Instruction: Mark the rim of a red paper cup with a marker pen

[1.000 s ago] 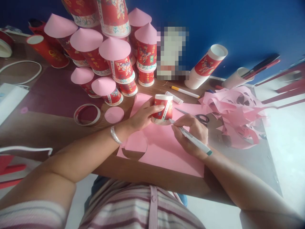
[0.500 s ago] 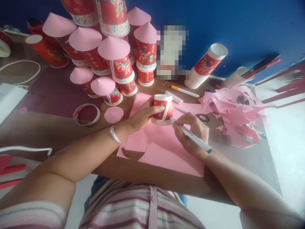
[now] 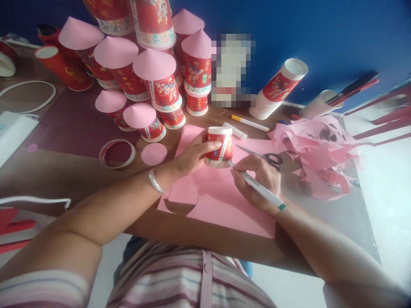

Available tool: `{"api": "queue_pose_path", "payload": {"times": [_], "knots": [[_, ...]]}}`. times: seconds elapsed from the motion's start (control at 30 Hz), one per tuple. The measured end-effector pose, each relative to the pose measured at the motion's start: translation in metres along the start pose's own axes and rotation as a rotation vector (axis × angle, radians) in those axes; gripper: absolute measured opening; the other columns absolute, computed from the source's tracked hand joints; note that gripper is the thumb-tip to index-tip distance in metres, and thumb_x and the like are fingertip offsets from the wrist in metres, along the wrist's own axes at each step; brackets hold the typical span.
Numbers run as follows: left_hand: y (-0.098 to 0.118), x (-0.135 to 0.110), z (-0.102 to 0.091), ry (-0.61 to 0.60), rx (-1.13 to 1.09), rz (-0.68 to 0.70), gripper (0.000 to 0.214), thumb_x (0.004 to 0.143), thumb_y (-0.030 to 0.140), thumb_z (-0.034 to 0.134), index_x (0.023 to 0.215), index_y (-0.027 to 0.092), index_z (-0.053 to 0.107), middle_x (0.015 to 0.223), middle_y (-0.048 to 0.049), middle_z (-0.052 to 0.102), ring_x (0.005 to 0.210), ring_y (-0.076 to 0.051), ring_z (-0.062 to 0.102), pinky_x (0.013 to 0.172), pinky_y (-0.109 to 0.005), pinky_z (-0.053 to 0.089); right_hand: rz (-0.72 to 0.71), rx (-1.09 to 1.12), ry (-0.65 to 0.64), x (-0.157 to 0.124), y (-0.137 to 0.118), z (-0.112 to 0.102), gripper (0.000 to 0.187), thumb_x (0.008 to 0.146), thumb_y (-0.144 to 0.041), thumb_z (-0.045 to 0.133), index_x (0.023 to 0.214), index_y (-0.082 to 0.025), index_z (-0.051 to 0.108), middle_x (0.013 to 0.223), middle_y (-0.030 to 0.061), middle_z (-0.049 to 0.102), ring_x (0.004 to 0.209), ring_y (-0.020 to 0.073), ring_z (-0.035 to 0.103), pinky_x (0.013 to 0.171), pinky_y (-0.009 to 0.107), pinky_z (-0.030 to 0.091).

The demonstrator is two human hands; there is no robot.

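Note:
A red and white paper cup (image 3: 227,147) is held by my left hand (image 3: 196,155), thumb across its printed front. Dark green strokes mark the white band near the cup's base. My right hand (image 3: 257,179) is closed around a white marker pen (image 3: 263,191) with a green end, its tip at the lower right of that band. Under both hands lies a pink paper sheet (image 3: 221,205) with a round cut-out at its left. Scissors (image 3: 272,158) rest just beyond my right hand, and a white glue stick (image 3: 236,131) lies behind the cup.
Red cups with pink cone tops (image 3: 154,64) stand stacked at the back left. A yellow-capped marker (image 3: 249,123), a leaning cup stack (image 3: 278,90) and a pen holder (image 3: 321,105) are at the back right. Pink paper scraps (image 3: 324,149) heap on the right; a tape roll (image 3: 117,154) lies left.
The marker tip has shifted slightly left and down along the cup's lower band. My right hand has moved a little, showing more of the scissors. My left hand keeps its hold.

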State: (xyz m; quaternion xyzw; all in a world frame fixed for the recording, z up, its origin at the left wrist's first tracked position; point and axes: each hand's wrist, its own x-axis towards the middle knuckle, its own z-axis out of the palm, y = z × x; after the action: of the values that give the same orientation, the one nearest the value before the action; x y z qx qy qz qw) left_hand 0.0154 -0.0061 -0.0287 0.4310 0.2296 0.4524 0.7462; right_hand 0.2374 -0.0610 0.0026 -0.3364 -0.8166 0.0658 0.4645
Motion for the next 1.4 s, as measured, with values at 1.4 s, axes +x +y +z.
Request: {"api": "queue_pose_path", "payload": {"times": [1.4], "knots": [[0.0011,0.0040,0.0021,-0.021,0.032,0.032,0.043,0.098,0.057,0.095,0.112,0.020,0.080,0.096,-0.0053,0.082,0.087,-0.020,0.077,0.082,-0.033,0.065,-0.045,-0.018,-0.050,0.0016,-0.0071,0.0014,0.022,0.108,-0.008,0.072,0.105,-0.029,0.065,0.082,-0.0047,0.074,0.066,0.0158,0.072,0.065,0.028,0.059]]}}
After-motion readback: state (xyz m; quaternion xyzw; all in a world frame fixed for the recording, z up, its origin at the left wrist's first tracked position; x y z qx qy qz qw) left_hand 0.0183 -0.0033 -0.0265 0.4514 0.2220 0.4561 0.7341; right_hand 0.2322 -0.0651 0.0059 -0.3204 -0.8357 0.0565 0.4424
